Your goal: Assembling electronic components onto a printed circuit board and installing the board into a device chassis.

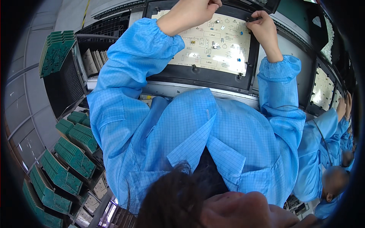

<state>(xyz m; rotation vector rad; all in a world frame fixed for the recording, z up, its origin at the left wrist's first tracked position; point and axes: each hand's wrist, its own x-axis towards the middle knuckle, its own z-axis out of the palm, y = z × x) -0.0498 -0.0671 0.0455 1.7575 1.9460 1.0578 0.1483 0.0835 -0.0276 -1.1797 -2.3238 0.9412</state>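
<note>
From the head view, an assembly line runs past racks of green circuit boards [72, 152]. A pale circuit board [213, 41] lies in a black carrier frame [213, 79]. The left hand [197, 9] is fisted at the board's top edge; what it holds is hidden. The right hand [264, 28] pinches a small black clip [253, 18] on the frame's upper right corner, which wants steady, square pressure.
</note>
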